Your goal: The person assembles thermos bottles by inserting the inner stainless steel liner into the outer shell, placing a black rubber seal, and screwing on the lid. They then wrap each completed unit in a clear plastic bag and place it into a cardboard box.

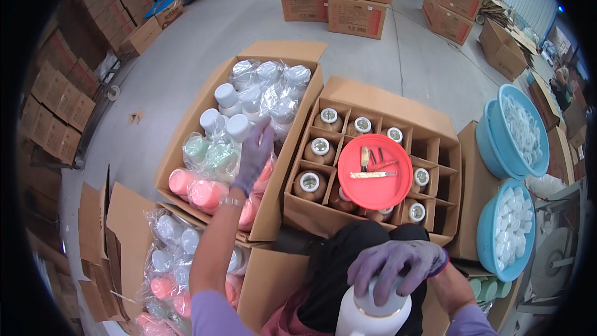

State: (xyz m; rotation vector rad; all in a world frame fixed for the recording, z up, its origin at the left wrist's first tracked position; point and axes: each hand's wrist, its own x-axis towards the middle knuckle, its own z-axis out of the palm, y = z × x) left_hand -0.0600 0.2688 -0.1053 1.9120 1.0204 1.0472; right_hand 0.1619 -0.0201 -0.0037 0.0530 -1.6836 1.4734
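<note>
On my feed, btm ctr: white bottle (373, 319) w/ pale lid, upright or nearly so, in front of the dark-clothed lap. My R hand (388, 267), in a purple-grey glove, is clamped over that lid, fingers curled round it. Btm left: open box (134, 224) of bagged bottles, pink & pale lids. Ctr-left: bigger carton (283, 50), rows of bottles (208, 194) w/ white, green & pink lids, many in clear plastic. My L hand (254, 152), also gloved, is over these, well apart from R; can't tell if fingers grip anything. Ctr: divided carton (385, 102) w/ brownish bottles in some cells; red dish (376, 193) on top, holding small tools (372, 175). Right edge: blue basin (487, 233) of white caps (513, 224), another (489, 143) above it w/ whitish rings. Top ctr: stacked cartons (360, 15) on grey floor (249, 18).
</note>
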